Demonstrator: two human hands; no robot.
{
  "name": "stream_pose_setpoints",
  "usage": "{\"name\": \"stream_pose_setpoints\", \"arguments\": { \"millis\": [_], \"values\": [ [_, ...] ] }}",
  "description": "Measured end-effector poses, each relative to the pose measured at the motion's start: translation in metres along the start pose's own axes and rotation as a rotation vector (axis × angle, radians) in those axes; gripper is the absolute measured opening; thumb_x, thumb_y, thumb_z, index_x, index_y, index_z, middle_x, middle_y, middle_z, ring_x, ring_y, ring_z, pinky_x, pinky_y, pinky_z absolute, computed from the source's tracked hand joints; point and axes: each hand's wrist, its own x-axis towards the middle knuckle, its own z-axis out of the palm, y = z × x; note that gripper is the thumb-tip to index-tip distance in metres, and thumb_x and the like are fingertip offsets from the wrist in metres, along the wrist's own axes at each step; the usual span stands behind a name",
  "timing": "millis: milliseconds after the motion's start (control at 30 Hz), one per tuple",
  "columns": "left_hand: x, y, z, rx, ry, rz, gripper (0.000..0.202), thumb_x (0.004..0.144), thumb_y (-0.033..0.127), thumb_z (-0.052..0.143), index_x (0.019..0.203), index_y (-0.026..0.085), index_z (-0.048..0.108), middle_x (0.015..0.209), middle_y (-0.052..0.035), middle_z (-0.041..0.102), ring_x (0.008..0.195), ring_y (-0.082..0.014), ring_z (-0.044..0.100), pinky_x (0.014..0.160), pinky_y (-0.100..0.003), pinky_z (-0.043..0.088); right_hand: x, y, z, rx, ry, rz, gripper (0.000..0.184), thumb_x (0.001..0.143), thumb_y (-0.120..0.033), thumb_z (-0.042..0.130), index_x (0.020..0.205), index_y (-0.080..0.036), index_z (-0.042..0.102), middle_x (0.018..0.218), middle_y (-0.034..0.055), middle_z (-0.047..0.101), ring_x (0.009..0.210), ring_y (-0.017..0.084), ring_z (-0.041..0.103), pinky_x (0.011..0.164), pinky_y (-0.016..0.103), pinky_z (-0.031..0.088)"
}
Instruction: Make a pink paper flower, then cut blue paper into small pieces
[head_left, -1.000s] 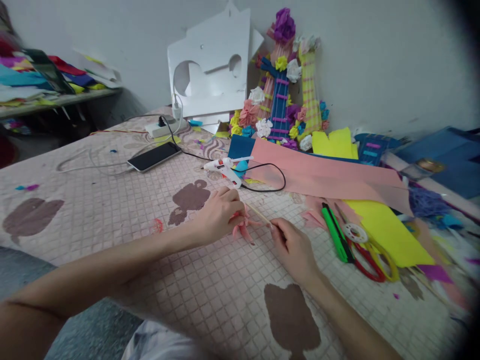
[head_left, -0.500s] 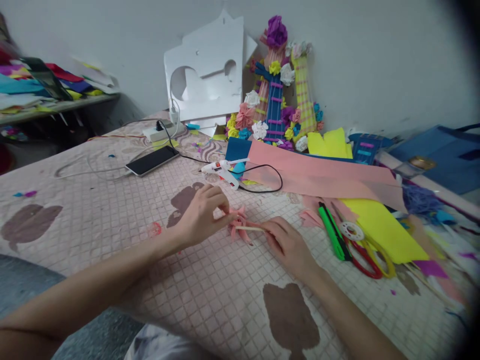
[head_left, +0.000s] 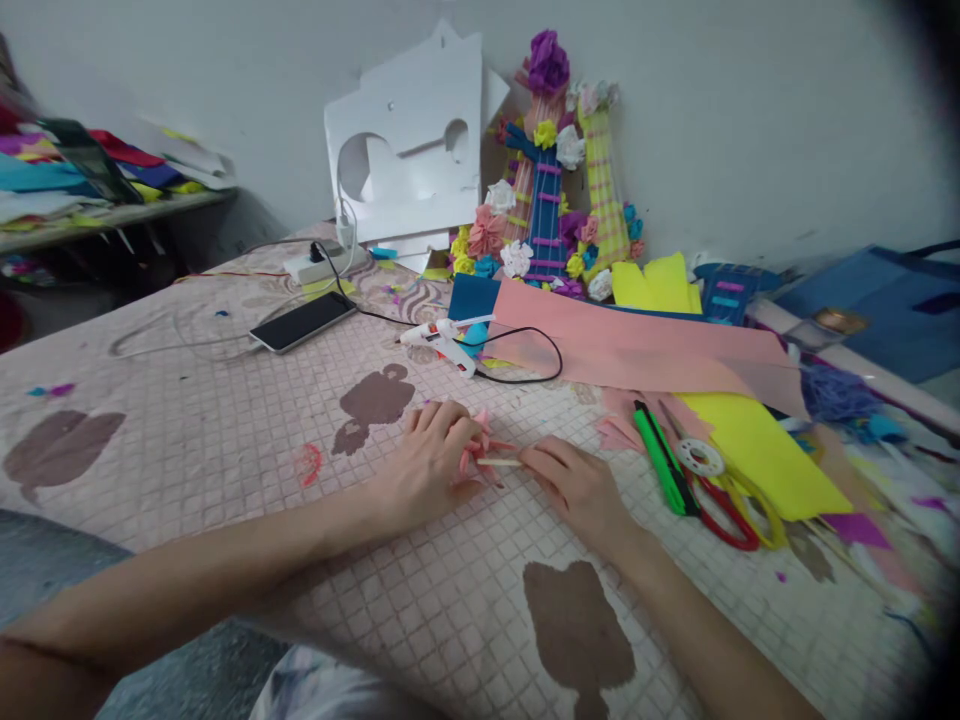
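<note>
Half-curling left hand [head_left: 429,468] round crinkly pink paper strips [head_left: 484,440]
Can't tell if gripping tbh; pinching thin, pale wooden-looking stick [head_left: 499,462] with right hand [head_left: 579,492]

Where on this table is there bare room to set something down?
Bare cloth lies between the left forearm and right forearm, and farther left, between the phone and left forearm, broken by a red scrap. It's crowded right of the right hand, with green cutter, scissors and yellow paper, and farther back, with glue gun and pink sheet.
</note>
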Motion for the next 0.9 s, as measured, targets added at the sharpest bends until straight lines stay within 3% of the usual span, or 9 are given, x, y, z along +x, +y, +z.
{"name": "stream_pose_setpoints", "arguments": {
  "millis": [133,367,500,633,900],
  "values": [
    [0.001,-0.001,-0.001,0.0,0.001,0.003,0.027,0.07,0.008,0.06,0.093,0.019,0.05,0.102,-0.0064,0.052,0.092,-0.0235,0.044,0.075,-0.037,0.034,-0.001,0.001,0.002,0.033,0.018,-0.033,0.024,0.095,-0.018,0.039,0.093,-0.016,0.064,0.089,0.009,0.062,0.082,0.018,0.059,0.071,0.03,0.049],
    [0.0,-0.006,0.0,0.009,-0.033,0.05,0.037,0.065,-0.003,0.054,0.095,0.019,0.052,0.103,-0.0059,0.053,0.096,-0.0235,0.044,0.076,-0.036,0.033,0.001,-0.003,0.007,0.009,0.047,-0.03,0.025,0.095,-0.018,0.04,0.094,-0.017,0.065,0.09,0.0089,0.062,0.08,0.017,0.059,0.069,0.03,0.05],
    [0.0,-0.006,0.001,-0.009,-0.103,0.125,0.029,0.074,0.004,0.06,0.097,0.021,0.054,0.106,-0.0047,0.055,0.099,-0.023,0.045,0.079,-0.036,0.033,0.004,-0.007,0.008,0.023,0.041,-0.037,0.024,0.094,-0.018,0.041,0.094,-0.017,0.065,0.089,0.0086,0.061,0.079,0.017,0.058,0.067,0.029,0.05],
    [0.001,-0.005,-0.001,0.032,-0.099,0.174,0.016,0.082,0.017,0.062,0.096,0.022,0.056,0.106,-0.0047,0.057,0.101,-0.023,0.045,0.08,-0.037,0.033,0.006,-0.011,0.009,0.04,0.021,-0.027,0.024,0.094,-0.019,0.042,0.095,-0.017,0.065,0.088,0.0084,0.061,0.078,0.017,0.058,0.065,0.029,0.05],
    [-0.003,-0.002,0.0,0.169,-0.064,0.291,0.012,0.093,0.017,0.047,0.099,0.019,0.057,0.108,-0.0065,0.059,0.107,-0.0237,0.047,0.089,-0.042,0.032,0.008,-0.012,0.016,0.061,0.01,-0.063,0.025,0.094,-0.021,0.043,0.111,-0.018,0.061,0.09,0.0081,0.06,0.081,0.018,0.057,0.067,0.03,0.051]
  ]
}}
